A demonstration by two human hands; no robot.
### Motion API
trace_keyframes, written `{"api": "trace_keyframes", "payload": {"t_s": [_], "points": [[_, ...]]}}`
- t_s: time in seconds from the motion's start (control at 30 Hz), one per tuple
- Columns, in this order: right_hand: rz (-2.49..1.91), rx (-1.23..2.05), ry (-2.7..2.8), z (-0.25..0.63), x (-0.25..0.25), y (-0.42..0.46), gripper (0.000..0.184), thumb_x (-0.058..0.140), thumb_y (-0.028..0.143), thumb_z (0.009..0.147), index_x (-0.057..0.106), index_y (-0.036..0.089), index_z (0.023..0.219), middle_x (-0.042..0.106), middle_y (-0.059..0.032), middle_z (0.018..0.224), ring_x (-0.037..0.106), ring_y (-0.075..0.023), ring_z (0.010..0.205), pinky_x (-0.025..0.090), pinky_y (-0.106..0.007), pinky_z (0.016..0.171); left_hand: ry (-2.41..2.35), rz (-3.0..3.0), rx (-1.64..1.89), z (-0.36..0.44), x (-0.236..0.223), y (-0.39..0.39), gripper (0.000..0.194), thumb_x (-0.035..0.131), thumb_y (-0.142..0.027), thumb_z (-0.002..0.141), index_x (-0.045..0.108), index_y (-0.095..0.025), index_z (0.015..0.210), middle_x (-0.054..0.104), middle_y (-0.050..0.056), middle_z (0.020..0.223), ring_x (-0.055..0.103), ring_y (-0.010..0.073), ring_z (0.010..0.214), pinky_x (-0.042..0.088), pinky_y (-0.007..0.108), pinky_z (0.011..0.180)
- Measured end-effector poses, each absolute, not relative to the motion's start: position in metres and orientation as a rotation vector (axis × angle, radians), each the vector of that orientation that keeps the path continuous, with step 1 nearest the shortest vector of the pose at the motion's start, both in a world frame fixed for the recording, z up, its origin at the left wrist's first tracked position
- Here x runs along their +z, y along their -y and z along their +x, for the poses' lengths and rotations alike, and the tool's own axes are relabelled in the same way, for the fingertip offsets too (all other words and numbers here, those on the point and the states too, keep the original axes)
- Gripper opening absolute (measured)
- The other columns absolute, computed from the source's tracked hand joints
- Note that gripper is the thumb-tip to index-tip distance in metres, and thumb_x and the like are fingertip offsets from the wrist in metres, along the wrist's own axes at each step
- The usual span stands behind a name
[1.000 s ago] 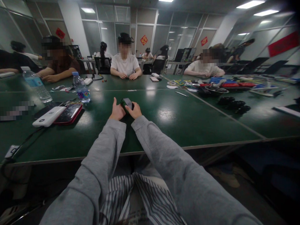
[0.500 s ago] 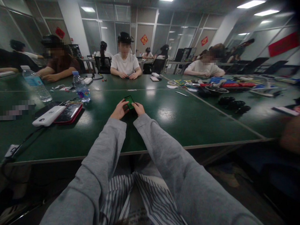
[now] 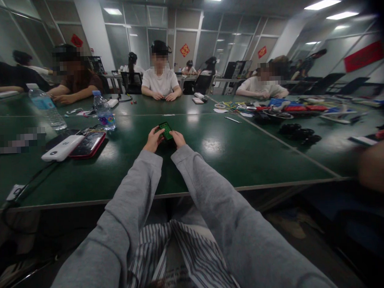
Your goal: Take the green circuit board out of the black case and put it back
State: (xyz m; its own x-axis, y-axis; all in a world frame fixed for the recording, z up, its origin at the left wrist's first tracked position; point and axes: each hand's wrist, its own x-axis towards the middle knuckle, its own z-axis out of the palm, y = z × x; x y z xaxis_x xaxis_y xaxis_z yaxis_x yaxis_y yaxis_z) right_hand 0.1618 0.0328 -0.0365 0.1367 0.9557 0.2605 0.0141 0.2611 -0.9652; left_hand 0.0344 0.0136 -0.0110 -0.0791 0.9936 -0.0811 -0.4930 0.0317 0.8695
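Observation:
Over the green table (image 3: 230,168), my two hands have hold of a small flat rectangular panel (image 3: 166,129). It is green with a dark rim and small lighter marks across its face; its exact kind is too small to make out. My left hand (image 3: 152,139) is closed on its left edge, with the thumb on the front. My right hand (image 3: 178,139) grips the lower right side, fingertips over the green face. Fingers cover the lower corners, and the panel is tilted toward me.
To the left lie a white power bank (image 3: 63,148) and a red-edged phone (image 3: 88,145), with a water bottle (image 3: 104,113) behind. Cables and tools (image 3: 291,107) are heaped at the right, near a pen (image 3: 232,120). A person (image 3: 160,82) sits opposite.
My right fingers have shifted slightly on the panel, and its face is turned a little more toward me. My left hand keeps its hold.

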Motion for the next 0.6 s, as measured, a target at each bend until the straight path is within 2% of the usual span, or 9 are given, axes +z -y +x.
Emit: {"api": "trace_keyframes", "payload": {"t_s": [0.2, 0.43, 0.6], "points": [[-1.176, 1.012, 1.154, 0.1585, -0.0325, -0.0316, 0.032, 0.063, 0.027, 0.079, 0.071, 0.014, 0.107, 0.074, -0.0107, 0.114, 0.067, -0.0237, 0.114, 0.052, -0.040, 0.105, -0.913, 0.733, 1.462, 0.0325, -0.0153, -0.0169, 0.037, 0.080, -0.018, 0.078, 0.064, -0.024, 0.110, 0.070, 0.000, 0.085, 0.063, 0.0098, 0.063, 0.050, 0.022, 0.064], [-1.183, 1.029, 1.152, 0.1574, -0.0304, -0.0287, 0.035, 0.064, 0.024, 0.079, 0.068, 0.016, 0.113, 0.072, -0.0097, 0.119, 0.067, -0.0224, 0.114, 0.052, -0.041, 0.106, -0.876, 0.739, 1.491, 0.0312, -0.0170, -0.0186, 0.032, 0.079, -0.019, 0.078, 0.063, -0.023, 0.106, 0.070, -0.001, 0.085, 0.064, 0.0098, 0.062, 0.049, 0.022, 0.062], [-1.179, 1.032, 1.171, 0.1557, -0.0309, -0.0289, 0.039, 0.068, 0.026, 0.079, 0.067, 0.016, 0.117, 0.072, -0.0109, 0.121, 0.069, -0.0223, 0.110, 0.054, -0.042, 0.104, -0.857, 0.724, 1.494, 0.0299, -0.0199, -0.0208, 0.037, 0.083, -0.023, 0.074, 0.064, -0.025, 0.106, 0.070, -0.002, 0.085, 0.064, 0.0089, 0.062, 0.049, 0.022, 0.064]]}}
